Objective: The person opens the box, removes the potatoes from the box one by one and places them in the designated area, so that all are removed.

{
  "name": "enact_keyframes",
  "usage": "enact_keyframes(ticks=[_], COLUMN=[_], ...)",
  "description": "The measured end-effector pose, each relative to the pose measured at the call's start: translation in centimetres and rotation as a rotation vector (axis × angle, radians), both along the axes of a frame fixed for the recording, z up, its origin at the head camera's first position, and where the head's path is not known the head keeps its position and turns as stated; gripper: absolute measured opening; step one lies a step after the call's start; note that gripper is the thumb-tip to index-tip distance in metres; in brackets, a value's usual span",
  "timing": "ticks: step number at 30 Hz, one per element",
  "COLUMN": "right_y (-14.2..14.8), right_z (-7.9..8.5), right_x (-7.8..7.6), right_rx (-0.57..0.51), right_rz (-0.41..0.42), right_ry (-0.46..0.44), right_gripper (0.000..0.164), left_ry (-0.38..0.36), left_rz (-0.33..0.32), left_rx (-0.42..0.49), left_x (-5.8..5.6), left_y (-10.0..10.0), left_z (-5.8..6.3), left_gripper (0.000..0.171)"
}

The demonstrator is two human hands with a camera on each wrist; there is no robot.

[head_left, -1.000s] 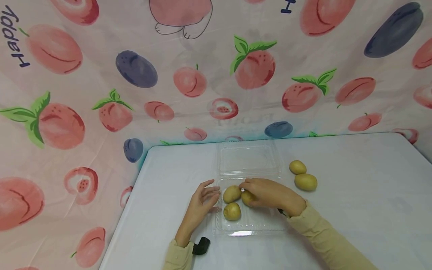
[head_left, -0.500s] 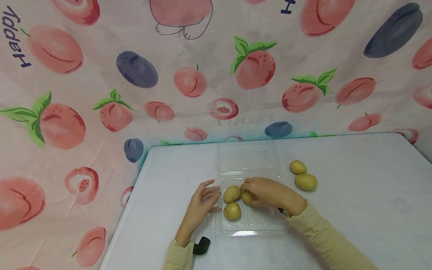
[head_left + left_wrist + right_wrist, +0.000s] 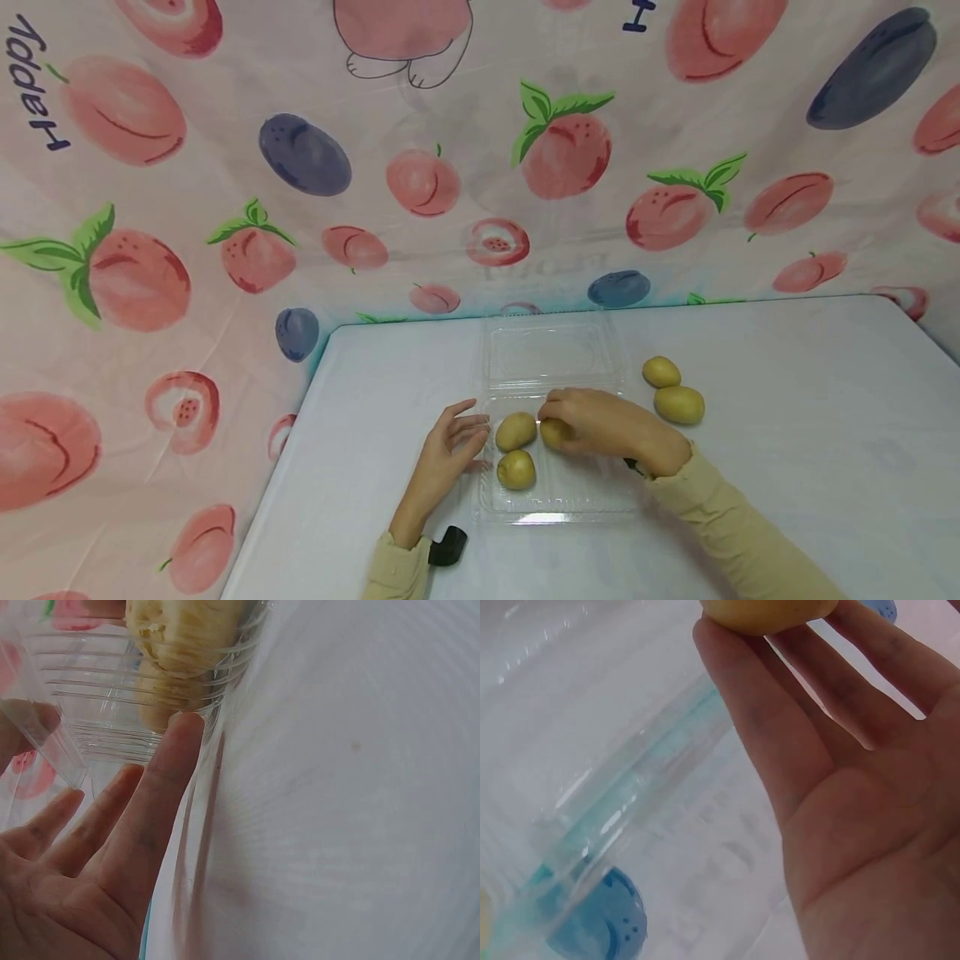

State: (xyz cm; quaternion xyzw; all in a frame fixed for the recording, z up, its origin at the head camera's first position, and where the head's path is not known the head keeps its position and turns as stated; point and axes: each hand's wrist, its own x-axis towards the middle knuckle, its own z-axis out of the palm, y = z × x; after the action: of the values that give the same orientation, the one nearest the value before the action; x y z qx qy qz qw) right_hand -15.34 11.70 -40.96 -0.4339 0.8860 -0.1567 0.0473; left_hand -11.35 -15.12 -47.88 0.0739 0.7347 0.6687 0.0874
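A clear plastic clamshell container [image 3: 558, 497] lies open with its lid [image 3: 555, 354] folded back toward the wall. On its left side sit two yellow potatoes, one farther back [image 3: 516, 432] and one nearer [image 3: 516, 470]. Another potato [image 3: 556, 434] lies to their right, partly hidden under my right hand [image 3: 611, 423]. In the right wrist view, that hand's fingertips hold this potato [image 3: 769, 613] at the upper edge. My left hand [image 3: 438, 467] is at the container's left wall, its fingers spread. The left wrist view shows a fingertip [image 3: 187, 727] against the ribbed wall, potatoes [image 3: 180, 637] behind it.
Two more potatoes, a smaller one [image 3: 662, 372] and a larger one [image 3: 679, 405], lie on the white table [image 3: 810, 433] right of the container. A fruit-print cloth [image 3: 450, 117] hangs behind the table and down its left side.
My right hand and the potato under it have shifted slightly right, leaving a small gap from the back left potato. The left hand has stayed in place.
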Motion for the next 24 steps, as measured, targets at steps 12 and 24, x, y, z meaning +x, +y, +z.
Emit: enact_keyframes(ticks=[12, 24], right_y=[1.1, 2.4], right_z=[1.1, 1.9], right_x=[0.1, 0.1], right_rx=[-0.019, -0.036], right_rz=[0.003, 0.005], right_ry=[0.028, 0.091], right_gripper=[0.028, 0.028], left_ry=[-0.008, -0.005], left_rz=[0.000, -0.002], left_rx=[0.004, 0.010], left_x=[0.1, 0.1], left_y=[0.1, 0.0], left_z=[0.3, 0.1], left_gripper=[0.058, 0.057])
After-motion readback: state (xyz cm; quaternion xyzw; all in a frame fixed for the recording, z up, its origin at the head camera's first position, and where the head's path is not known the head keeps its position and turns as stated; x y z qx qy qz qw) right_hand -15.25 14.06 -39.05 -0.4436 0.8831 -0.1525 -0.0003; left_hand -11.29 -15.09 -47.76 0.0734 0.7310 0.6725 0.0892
